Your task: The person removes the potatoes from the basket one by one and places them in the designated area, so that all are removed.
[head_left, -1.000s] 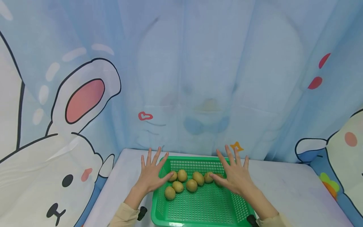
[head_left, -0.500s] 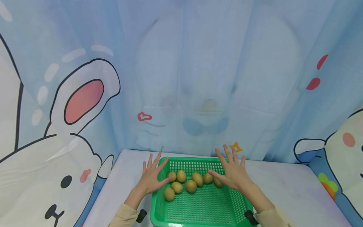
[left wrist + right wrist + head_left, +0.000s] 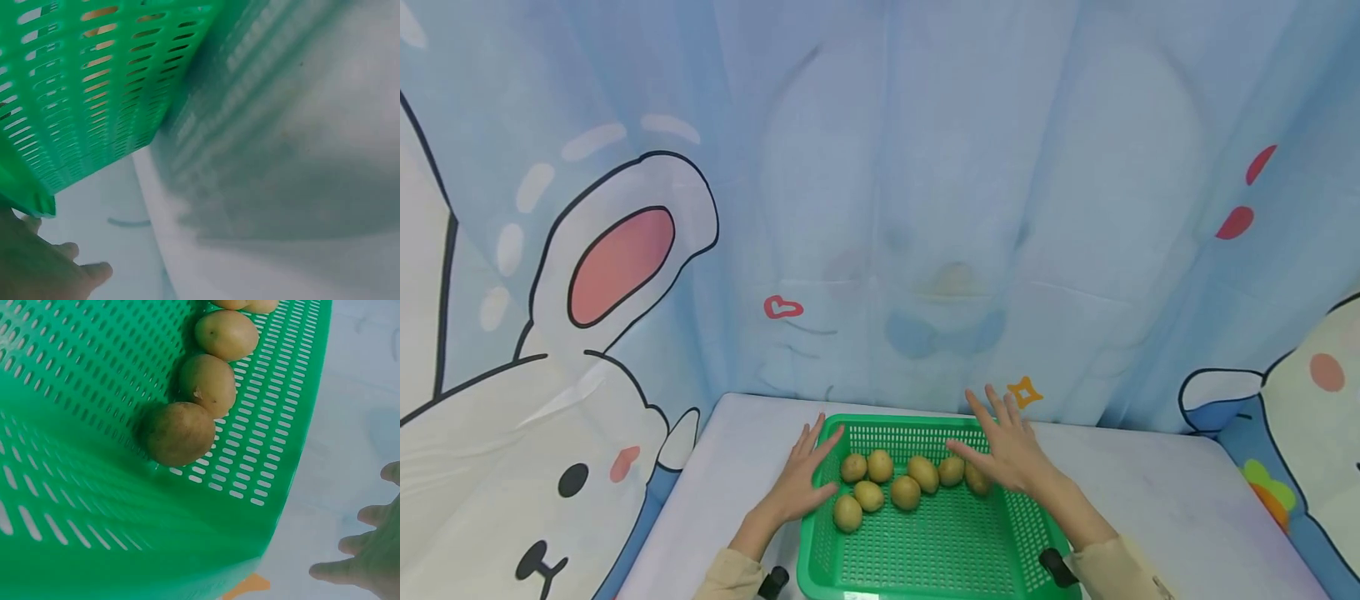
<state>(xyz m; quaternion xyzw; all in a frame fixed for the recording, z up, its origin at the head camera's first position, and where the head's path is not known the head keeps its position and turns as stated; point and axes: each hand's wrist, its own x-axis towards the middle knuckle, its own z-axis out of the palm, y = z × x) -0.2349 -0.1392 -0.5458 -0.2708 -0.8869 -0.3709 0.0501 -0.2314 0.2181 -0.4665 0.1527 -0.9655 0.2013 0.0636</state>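
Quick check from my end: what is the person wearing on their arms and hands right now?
Both hands are bare, no gloves or rings visible. The left hand and right hand come out of light beige long sleeves that end at the wrists. A small black device, likely the wrist camera mount, sits at each cuff: left one, right one.

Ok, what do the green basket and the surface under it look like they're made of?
Basket: looks like moulded plastic, glossy bright green; its walls and floor are pierced with regular rows of slots and it has a thick smooth rim, plain in the right wrist view. Table: a smooth, pale, matt top that takes a soft shadow of the basket; it could be laminate or a cover sheet, I cannot tell which.
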